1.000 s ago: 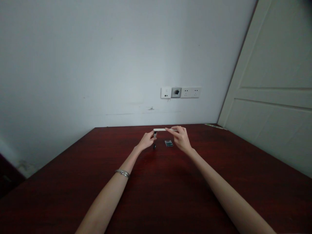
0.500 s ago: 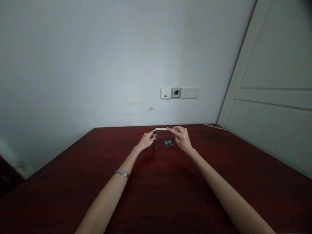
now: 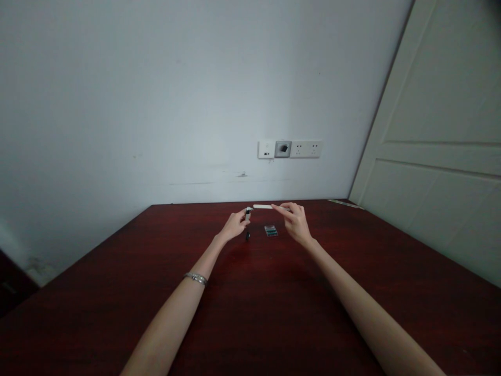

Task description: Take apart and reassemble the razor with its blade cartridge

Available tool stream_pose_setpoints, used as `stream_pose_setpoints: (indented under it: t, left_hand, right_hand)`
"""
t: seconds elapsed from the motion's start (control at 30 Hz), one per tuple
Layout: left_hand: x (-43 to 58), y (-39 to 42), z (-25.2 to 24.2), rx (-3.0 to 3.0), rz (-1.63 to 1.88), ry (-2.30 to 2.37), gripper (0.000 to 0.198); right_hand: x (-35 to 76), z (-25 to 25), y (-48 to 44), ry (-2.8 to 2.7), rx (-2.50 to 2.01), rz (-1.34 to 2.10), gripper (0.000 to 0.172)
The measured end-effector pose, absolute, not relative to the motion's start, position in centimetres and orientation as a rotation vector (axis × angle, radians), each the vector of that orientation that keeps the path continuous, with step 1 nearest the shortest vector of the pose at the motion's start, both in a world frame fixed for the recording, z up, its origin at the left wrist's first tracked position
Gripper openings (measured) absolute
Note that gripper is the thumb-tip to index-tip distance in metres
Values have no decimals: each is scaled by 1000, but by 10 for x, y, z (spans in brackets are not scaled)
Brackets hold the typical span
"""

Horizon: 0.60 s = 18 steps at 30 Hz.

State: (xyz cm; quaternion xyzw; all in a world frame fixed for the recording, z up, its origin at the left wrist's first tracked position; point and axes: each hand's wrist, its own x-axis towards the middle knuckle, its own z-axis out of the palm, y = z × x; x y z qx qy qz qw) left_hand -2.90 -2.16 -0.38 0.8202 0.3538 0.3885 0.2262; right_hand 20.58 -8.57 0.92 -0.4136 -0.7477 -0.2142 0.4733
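My left hand [image 3: 234,225] is closed around a slim upright object with a silvery top [image 3: 248,214], pinched between thumb and fingers. A small black piece [image 3: 248,236] shows just below that hand; whether it belongs to the same object I cannot tell. My right hand [image 3: 295,222] grips a thin flat white stick [image 3: 262,207], which points left and lies nearly level. Its left tip is close to the silvery top, with a narrow gap between them. Below the stick, a small clear flat case [image 3: 270,231] with dark green contents lies on the table between my hands.
The dark red wooden table [image 3: 250,313] runs back to a pale wall [image 3: 195,104]. Sockets and switches [image 3: 306,149] are set in the wall. A white panelled door [image 3: 442,130] stands at the right, and a thin strip [image 3: 345,203] lies at the table's back right edge.
My right hand has shifted slightly right with the white stick, so its tip has come away from the silvery top. My left hand has barely moved; the clear case stays put.
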Motion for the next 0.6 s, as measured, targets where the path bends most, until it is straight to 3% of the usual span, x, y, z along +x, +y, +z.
stream_pose_setpoints:
  t: [0.6]
  left_hand:
    - [-31,-28,3,2352,1026,983,12]
  right_hand:
    - [197,11,-87,-1868,-979,-512,52]
